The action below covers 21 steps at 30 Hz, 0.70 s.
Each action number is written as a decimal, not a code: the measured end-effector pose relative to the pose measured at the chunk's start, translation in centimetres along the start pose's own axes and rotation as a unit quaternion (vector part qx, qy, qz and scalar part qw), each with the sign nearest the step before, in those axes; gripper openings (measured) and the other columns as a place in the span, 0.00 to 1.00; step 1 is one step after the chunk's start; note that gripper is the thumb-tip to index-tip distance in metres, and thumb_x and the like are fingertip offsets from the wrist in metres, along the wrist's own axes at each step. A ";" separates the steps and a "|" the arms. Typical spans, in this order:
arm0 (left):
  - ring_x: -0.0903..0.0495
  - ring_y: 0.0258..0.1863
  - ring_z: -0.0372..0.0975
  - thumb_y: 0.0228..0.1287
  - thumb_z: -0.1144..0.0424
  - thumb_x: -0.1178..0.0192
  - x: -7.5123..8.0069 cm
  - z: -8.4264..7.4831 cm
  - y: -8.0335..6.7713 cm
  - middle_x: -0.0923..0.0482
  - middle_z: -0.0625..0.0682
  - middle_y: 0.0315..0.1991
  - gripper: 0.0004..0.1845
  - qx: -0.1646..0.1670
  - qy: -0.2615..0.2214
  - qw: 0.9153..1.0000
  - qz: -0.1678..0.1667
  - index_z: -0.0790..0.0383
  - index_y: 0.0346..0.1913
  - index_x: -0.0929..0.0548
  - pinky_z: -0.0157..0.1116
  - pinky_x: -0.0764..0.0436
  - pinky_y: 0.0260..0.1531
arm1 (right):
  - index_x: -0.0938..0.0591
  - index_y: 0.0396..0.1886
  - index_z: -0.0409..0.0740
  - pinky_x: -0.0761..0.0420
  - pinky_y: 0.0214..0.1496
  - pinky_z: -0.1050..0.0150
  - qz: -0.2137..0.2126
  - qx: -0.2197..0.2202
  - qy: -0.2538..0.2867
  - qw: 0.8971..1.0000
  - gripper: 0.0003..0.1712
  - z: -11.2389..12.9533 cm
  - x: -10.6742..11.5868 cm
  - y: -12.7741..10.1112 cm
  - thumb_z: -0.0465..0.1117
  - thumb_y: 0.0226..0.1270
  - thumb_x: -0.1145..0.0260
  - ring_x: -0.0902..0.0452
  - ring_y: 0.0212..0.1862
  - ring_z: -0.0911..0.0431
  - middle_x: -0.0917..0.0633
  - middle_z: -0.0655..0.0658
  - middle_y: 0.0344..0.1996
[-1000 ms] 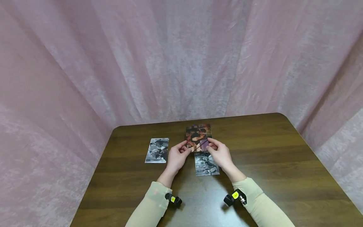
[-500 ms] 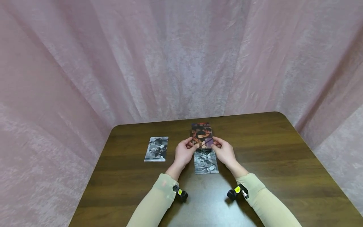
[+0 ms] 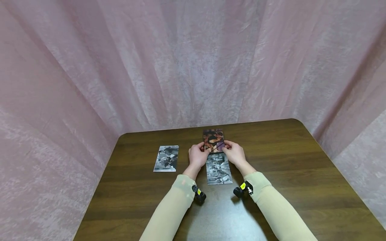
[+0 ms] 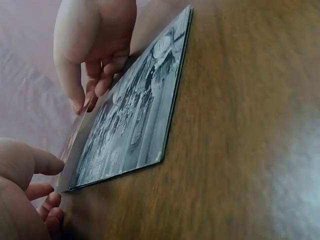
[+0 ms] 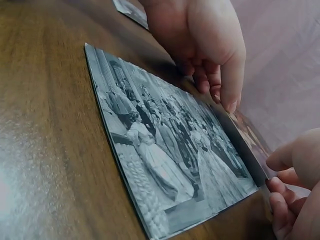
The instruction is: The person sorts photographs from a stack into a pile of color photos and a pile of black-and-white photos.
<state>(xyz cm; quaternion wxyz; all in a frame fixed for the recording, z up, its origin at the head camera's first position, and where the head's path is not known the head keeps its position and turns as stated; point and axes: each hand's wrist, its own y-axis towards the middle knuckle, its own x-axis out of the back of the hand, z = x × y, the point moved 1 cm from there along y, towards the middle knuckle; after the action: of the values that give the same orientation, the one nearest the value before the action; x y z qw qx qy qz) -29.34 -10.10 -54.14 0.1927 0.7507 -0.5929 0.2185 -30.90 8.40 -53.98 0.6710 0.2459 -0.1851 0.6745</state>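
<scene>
My left hand (image 3: 197,155) and right hand (image 3: 234,153) pinch a glossy colour print (image 3: 213,141) beyond the grey photo (image 3: 218,168) on the wood table (image 3: 301,174).

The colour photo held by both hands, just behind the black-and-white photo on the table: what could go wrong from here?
1. The colour photo is pinched near its lower corners by the left hand and right hand; it might bend or take fingerprints.
2. Its lower edge sits close to the black-and-white photo; setting it down could overlap or nudge that print.
3. On the smooth table it may slide crooked.
</scene>
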 end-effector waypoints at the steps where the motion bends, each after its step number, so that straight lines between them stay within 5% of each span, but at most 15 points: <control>1: 0.29 0.55 0.50 0.72 0.58 0.30 -0.1 0.0 0.0 0.20 0.52 0.51 0.27 0.006 0.001 1.000 0.001 0.57 0.71 0.17 0.48 0.28 0.56 | 0.19 0.70 0.34 0.23 0.60 0.46 0.002 -0.003 -0.005 1.000 0.27 -0.1 0.0 0.0 0.39 0.74 0.35 0.16 0.55 0.43 0.12 0.37 0.50; 21: 0.29 0.58 0.52 0.71 0.58 0.32 0.1 -0.6 -0.6 0.23 0.59 0.65 0.28 0.004 0.082 0.997 0.017 0.57 0.72 0.18 0.49 0.27 0.59 | 0.18 0.69 0.36 0.24 0.60 0.44 0.009 0.009 -0.066 0.998 0.28 -0.3 0.2 -0.6 0.40 0.72 0.31 0.17 0.56 0.42 0.12 0.38 0.50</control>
<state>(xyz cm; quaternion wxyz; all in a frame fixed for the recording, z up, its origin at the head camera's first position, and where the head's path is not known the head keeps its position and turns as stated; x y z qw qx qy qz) -28.81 -9.69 -53.58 0.2333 0.7213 -0.5866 0.2848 -30.31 8.78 -54.13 0.6491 0.2948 -0.2250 0.6642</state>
